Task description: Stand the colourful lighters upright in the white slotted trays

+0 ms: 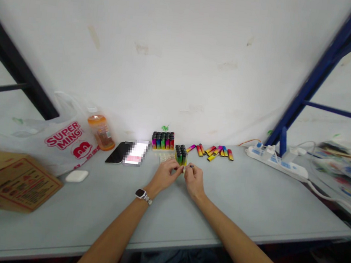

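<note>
My left hand (166,173), with a watch on its wrist, has its fingers closed against a small clear tray of upright rainbow lighters (181,154). My right hand (193,178) meets it from the right, fingers pinched on a single lighter (190,166) whose dark top shows beside the tray. A second, fuller tray of lighters (163,140) stands just behind, near the wall. Several loose lighters (213,151) lie flat on the grey table (250,199) to the right of the trays.
A dark phone (119,152), an orange bottle (101,131) and a white "SUPER MING" plastic bag (63,140) sit at the left, with a white earbud case (77,175) and a cardboard box (8,180). A white power strip (275,161) lies by a blue rack post (314,84).
</note>
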{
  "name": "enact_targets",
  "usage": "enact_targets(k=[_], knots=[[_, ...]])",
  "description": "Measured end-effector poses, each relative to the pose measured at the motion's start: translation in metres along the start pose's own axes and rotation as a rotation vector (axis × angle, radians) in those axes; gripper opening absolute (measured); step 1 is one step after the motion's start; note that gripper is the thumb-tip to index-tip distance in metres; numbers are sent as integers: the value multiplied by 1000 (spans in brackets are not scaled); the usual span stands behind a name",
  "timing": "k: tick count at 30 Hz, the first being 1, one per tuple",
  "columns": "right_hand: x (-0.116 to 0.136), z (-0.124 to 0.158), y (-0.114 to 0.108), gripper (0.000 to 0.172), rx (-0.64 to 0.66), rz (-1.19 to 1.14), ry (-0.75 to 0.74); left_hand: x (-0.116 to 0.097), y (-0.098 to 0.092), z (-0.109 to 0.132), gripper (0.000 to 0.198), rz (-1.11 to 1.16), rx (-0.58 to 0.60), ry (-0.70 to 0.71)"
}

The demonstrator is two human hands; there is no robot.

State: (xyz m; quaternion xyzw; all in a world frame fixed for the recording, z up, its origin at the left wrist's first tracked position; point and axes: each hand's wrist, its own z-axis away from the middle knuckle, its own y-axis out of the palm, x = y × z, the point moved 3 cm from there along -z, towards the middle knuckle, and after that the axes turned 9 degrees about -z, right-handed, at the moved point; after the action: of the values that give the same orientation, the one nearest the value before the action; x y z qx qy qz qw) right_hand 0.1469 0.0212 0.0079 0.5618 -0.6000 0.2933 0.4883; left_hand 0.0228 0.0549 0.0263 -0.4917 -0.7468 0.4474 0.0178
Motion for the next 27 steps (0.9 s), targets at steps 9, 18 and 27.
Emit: enact_targets(k=[9,18,27], knots=[[0,0,0,31,-2,-5,14,-3,-2,0,32,19,-15,9],[-1,5,1,34,105,-112,63,-13,-9,1,17,350,-62,-113],[-1,10,4,34,250,-106,45,-4,5,5,30,704,-91,-410]])
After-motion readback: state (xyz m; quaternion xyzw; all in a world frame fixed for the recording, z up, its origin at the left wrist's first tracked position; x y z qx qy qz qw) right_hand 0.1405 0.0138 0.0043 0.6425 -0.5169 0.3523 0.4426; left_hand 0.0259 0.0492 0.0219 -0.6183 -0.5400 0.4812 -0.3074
